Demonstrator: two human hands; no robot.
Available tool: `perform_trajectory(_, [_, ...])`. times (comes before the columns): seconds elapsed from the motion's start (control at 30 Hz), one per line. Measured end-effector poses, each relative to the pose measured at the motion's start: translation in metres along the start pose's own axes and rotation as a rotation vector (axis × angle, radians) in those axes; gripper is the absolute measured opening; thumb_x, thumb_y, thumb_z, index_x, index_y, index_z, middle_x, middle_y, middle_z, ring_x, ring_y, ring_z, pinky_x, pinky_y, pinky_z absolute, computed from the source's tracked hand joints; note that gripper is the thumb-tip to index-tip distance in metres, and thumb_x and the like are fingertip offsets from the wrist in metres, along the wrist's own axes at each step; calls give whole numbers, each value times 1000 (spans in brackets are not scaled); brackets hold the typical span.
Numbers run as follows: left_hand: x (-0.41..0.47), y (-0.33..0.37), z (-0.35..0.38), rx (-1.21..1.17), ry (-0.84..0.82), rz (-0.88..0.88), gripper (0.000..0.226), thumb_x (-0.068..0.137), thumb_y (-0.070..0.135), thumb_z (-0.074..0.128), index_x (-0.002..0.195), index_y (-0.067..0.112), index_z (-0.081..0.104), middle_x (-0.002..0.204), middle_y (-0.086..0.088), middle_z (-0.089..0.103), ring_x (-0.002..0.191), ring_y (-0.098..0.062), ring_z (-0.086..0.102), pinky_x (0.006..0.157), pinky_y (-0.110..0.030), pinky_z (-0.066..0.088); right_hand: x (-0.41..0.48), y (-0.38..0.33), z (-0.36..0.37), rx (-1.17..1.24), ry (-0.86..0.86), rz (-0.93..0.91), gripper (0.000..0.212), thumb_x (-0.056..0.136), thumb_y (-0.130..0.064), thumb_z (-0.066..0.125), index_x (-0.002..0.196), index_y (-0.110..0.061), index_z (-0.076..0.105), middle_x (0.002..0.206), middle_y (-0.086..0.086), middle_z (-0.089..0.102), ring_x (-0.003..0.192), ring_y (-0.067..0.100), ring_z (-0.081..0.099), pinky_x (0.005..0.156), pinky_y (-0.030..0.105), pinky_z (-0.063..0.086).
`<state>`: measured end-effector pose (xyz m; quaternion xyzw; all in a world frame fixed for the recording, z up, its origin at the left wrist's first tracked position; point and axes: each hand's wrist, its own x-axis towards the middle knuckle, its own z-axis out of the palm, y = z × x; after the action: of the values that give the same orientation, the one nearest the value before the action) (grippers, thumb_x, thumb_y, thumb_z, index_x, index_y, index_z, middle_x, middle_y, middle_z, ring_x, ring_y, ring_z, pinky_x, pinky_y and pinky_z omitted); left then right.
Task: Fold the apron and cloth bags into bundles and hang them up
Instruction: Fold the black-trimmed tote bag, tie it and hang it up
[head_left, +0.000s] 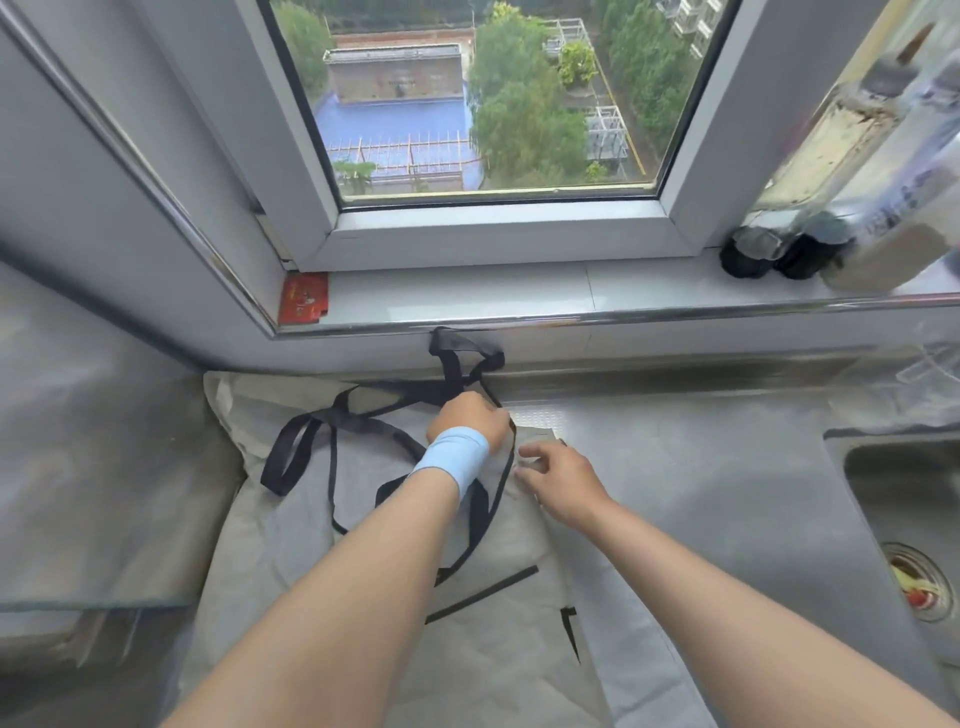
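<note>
Grey steel tabletop (701, 467) carries the pale grey, black-trimmed fabric apron (493, 665), spread flat. We judge it light, limp and slippery. Thin black straps (451, 364) tangle easily, so gather them first. Left hand (470, 415) grips the straps. Right hand (561, 478) is on the bib corner; we can't tell whether it pinches or presses.

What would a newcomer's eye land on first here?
The two hands at centre: the left hand, with a blue wristband, grips the black straps of a grey apron spread on the counter, while the right hand rests on its edge. Above, a window looks down on a blue roof. Bottles stand on the sill at right.
</note>
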<state>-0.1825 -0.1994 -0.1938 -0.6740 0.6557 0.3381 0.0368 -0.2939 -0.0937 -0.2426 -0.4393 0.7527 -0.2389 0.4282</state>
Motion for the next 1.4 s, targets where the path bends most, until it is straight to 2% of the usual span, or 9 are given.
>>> perform_trajectory(0.27, [2,-10,8,-267,-80,31,22,74,20,69,85,28,53,90,4,65,79,-18,65,71,-28,53,-1,-6,3,-50,79,-13,26,86,-31,67,112,-28,66,94,-13,63,102,11,56,89,29,47])
perform_trajectory(0.37, [-2,-13,7,-598,-65,-12,20,84,8,65,99,16,54,81,-3,63,60,-16,61,51,-23,52,2,-4,1,-169,83,35,18,89,-32,59,73,-27,63,82,-7,62,91,15,54,78,33,49])
perform_trajectory(0.47, [-7,-20,4,-720,5,35,27,84,4,56,109,14,55,82,-4,69,66,-19,69,68,-31,60,0,-9,0,-243,116,30,26,94,-31,54,70,-24,62,82,1,62,88,25,57,74,36,48])
perform_trajectory(0.6, [-35,-34,-5,-439,182,258,23,87,8,53,102,23,61,98,9,68,87,-11,61,84,-23,48,-15,-15,1,-504,240,-183,31,94,-19,51,124,-21,55,116,1,57,100,27,60,74,36,49])
perform_trajectory(0.73, [-74,-67,11,-92,182,377,18,90,11,49,94,22,64,100,5,62,93,-16,58,86,-32,48,-45,-11,9,-605,362,-758,20,83,-14,56,101,-17,65,90,1,58,78,24,57,57,33,45])
perform_trajectory(0.83, [-110,-98,23,55,138,338,18,85,10,48,87,23,60,99,5,58,94,-19,55,81,-34,47,-75,2,17,-708,126,-1072,13,83,-24,54,92,-16,59,88,2,55,73,23,52,57,33,42])
perform_trajectory(1.0, [-158,-135,46,145,61,325,17,83,11,48,87,24,59,99,4,57,92,-22,57,73,-31,45,-109,34,30,-942,-179,-939,18,79,-36,46,85,-20,51,85,3,54,65,25,57,50,32,37])
perform_trajectory(1.27, [-225,-165,93,243,70,300,27,87,30,50,112,31,59,122,6,48,120,-18,42,104,-39,34,-153,50,29,-1079,-30,-873,20,77,-26,42,82,-22,61,82,1,57,68,23,58,56,31,44])
perform_trajectory(1.4, [-255,-169,106,265,141,354,22,85,31,55,106,30,59,121,7,47,120,-16,40,101,-32,34,-198,52,30,-1018,-381,-888,32,82,-41,43,100,-17,56,99,6,53,85,28,55,71,38,42])
